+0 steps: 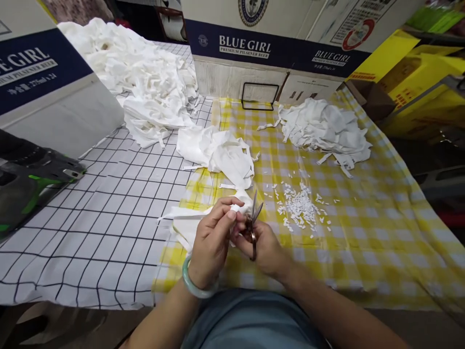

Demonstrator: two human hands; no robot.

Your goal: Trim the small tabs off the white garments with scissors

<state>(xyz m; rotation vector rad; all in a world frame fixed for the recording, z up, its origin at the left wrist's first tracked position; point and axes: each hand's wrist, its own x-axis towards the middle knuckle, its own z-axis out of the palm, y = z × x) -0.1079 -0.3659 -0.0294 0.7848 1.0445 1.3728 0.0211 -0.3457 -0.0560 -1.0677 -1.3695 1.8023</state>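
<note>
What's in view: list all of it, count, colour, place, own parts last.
Held cloth: at least one, white, front centre
Scissors: one, dark handles, silvery blades, front centre
Cloth piles: three, white, back left, middle, right
Snippets: many, white, right of scissors
Grid cover: one, white and black, left
Check cover: one, yellow and white, right
Cartons: two, white and navy, left and back
Wire stand: one, black, back centre
Tool: one, black and green, left edge
Bangle: one, pale green, left wrist
Left grip: one, bare, on cloth
Right grip: one, bare, on scissors
</note>
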